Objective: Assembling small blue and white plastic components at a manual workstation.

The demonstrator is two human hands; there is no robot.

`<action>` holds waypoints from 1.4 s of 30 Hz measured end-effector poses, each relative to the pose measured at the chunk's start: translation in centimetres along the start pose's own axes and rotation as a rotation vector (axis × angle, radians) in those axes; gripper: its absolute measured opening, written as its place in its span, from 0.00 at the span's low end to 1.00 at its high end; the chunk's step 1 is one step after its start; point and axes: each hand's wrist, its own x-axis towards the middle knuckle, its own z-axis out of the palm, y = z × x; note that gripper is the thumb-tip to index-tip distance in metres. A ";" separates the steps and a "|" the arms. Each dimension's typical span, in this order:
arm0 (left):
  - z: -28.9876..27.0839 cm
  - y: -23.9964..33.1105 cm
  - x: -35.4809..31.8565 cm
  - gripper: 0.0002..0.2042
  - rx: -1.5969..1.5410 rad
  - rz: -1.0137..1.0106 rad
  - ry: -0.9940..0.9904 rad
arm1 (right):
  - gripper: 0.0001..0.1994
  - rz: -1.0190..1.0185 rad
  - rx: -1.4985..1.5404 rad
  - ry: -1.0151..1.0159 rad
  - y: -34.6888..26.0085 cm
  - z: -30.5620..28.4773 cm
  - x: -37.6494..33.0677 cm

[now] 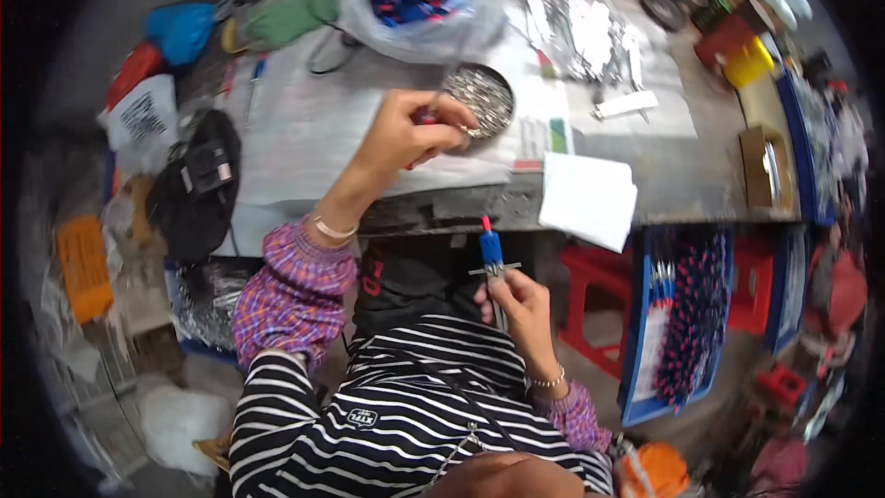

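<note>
My left hand is closed around a red-handled tool, mostly hidden in the fist; a thin dark shaft seems to rise from it. Its thumb and forefinger pinch at the near edge of a round tin full of small metal parts. Whether a part is between the fingertips is too small to tell. Below the table edge, my right hand grips a blue handle with a red tip, pointing away from me. Metal pieces stick out crosswise at the handle's near end, beside my thumb.
Behind the tin stands a clear bag of blue-and-red pieces. Silvery metal parts lie at the back right, white paper sheets at the table edge. A blue tray of blue-and-red handles sits right, by a red stool.
</note>
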 end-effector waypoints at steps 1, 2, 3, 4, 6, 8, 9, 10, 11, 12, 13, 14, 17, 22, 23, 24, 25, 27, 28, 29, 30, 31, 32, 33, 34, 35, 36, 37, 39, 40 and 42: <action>0.2 0.2 -0.7 0.07 -0.025 -0.055 -0.020 | 0.09 -0.029 0.012 0.013 -0.1 0.1 0.3; 0.5 0.0 -1.3 0.07 -0.035 -0.070 -0.075 | 0.09 -0.031 -0.003 0.025 -0.1 0.1 0.3; 0.7 0.0 -2.0 0.06 -0.041 -0.079 -0.111 | 0.09 -0.030 -0.014 0.024 -0.3 0.1 0.3; 1.1 -0.1 -2.6 0.06 -0.066 -0.121 -0.152 | 0.09 -0.030 -0.003 0.043 -0.4 0.2 0.2; 2.2 -0.1 -3.8 0.05 -0.172 -0.232 -0.230 | 0.09 -0.031 0.007 0.074 -0.6 0.3 -0.1; 3.0 -0.5 -4.2 0.05 -0.191 -0.242 -0.278 | 0.09 -0.027 0.005 0.083 -0.6 0.2 -0.3; 3.3 -0.8 -4.3 0.05 -0.202 -0.253 -0.311 | 0.09 -0.025 0.004 0.090 -0.5 0.1 -0.4; 3.6 -1.1 -4.4 0.05 -0.206 -0.261 -0.321 | 0.09 -0.016 0.011 0.081 -0.5 0.0 -0.5; 3.8 -1.5 -4.5 0.05 -0.209 -0.264 -0.325 | 0.09 -0.008 0.020 0.071 -0.4 -0.1 -0.6; 3.9 -1.8 -4.5 0.05 -0.198 -0.269 -0.339 | 0.09 -0.005 0.021 0.077 -0.4 -0.2 -0.6; 4.1 -2.0 -4.5 0.06 -0.187 -0.273 -0.353 | 0.09 -0.021 0.024 0.081 -0.4 -0.3 -0.6; 4.4 -2.2 -4.5 0.06 -0.188 -0.277 -0.358 | 0.10 -0.037 0.027 0.085 -0.4 -0.5 -0.6; 5.1 -2.5 -4.6 0.05 -0.236 -0.301 -0.350 | 0.10 -0.051 0.032 0.118 -0.4 -0.6 -0.7; 5.7 -3.6 -4.8 0.04 0.042 -0.049 -0.268 | 0.09 -0.086 0.006 0.137 -0.4 -0.6 -0.5; 5.8 -3.7 -4.8 0.04 0.042 -0.052 -0.262 | 0.08 -0.100 -0.021 0.139 -0.4 -0.5 -0.5; 5.9 -3.7 -4.8 0.05 0.073 0.028 -0.245 | 0.08 -0.098 -0.024 0.133 -0.4 -0.4 -0.5; 6.1 -3.6 -4.8 0.06 0.104 0.108 -0.227 | 0.08 -0.108 -0.038 0.128 -0.4 -0.3 -0.5; 6.2 -3.4 -5.1 0.06 0.107 0.114 -0.204 | 0.08 -0.118 -0.054 0.118 -0.3 -0.2 -0.5; 6.2 -3.3 -5.3 0.06 0.108 0.120 -0.190 | 0.07 -0.136 -0.059 0.111 -0.2 -0.2 -0.4; 6.2 -3.4 -5.4 0.06 0.111 0.121 -0.186 | 0.07 -0.154 -0.064 0.105 -0.1 -0.2 -0.4; 6.2 -3.6 -5.5 0.07 0.135 0.130 -0.174 | 0.07 -0.154 -0.063 0.101 -0.2 -0.2 -0.4; 6.2 -3.7 -5.5 0.07 0.158 0.139 -0.164 | 0.07 -0.149 -0.059 0.109 -0.4 0.0 -0.4; 6.2 -3.6 -5.6 0.07 0.161 0.139 -0.163 | 0.07 -0.144 -0.055 0.118 -0.5 0.0 -0.4; 6.3 -3.5 -5.8 0.07 0.180 0.147 -0.160 | 0.07 -0.144 -0.053 0.116 -0.5 0.0 -0.5; 6.3 -3.4 -5.9 0.07 0.199 0.154 -0.159 | 0.07 -0.133 -0.065 0.102 -0.6 0.0 -0.5; 6.4 -3.2 -6.0 0.07 0.201 0.153 -0.160 | 0.08 -0.123 -0.077 0.089 -0.6 0.0 -0.5; 6.5 -3.0 -6.2 0.07 0.286 0.198 -0.156 | 0.08 -0.123 -0.074 0.088 -0.6 -0.1 -0.6; 6.6 -2.8 -6.2 0.07 0.371 0.242 -0.152 | 0.08 -0.136 -0.093 0.098 -0.7 -0.1 -0.6; 6.7 -2.9 -6.0 0.06 0.349 0.221 -0.153 | 0.08 -0.149 -0.111 0.106 -0.8 0.0 -0.6; 6.7 -3.1 -5.9 0.06 0.324 0.202 -0.153 | 0.08 -0.174 -0.175 0.127 -1.0 0.0 -0.7; 6.4 -3.4 -5.7 0.06 0.282 0.164 -0.176 | 0.08 -0.199 -0.238 0.147 -1.3 0.1 -0.7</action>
